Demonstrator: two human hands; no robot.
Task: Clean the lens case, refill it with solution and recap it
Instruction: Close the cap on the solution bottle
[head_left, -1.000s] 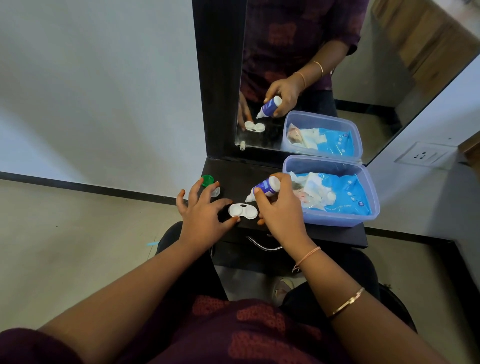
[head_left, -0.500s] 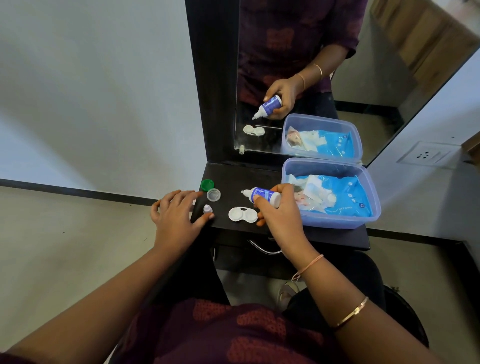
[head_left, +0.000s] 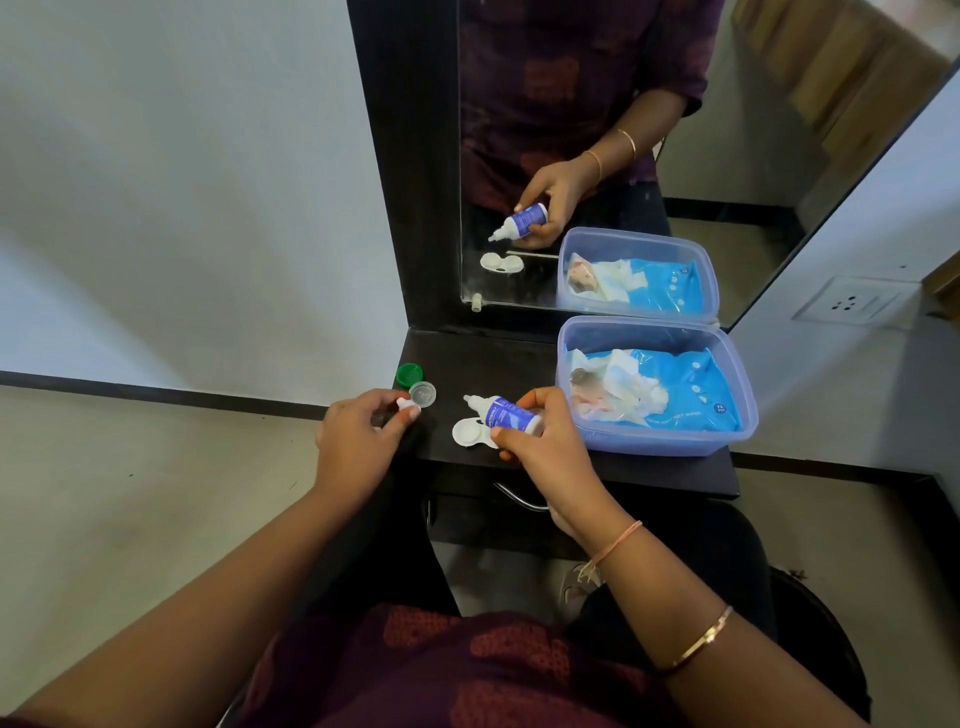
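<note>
The right hand (head_left: 540, 447) is wrapped around the solution bottle (head_left: 506, 415), whose long axis runs toward ten o'clock, nozzle bare. The left hand (head_left: 358, 441) pinches the small white cap (head_left: 404, 404) at nine o'clock from the nozzle, near it, likely to recap. The open lens case (head_left: 467, 432) lies on the bench (head_left: 493, 358) just below the bottle.

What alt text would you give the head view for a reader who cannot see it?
At a dark shelf below a mirror, the right hand holds a blue-labelled solution bottle tilted over an open white lens case, while the left hand pinches a small white cap. A green cap and a clear cap lie nearby; a tub of wipes sits to the right.
</note>
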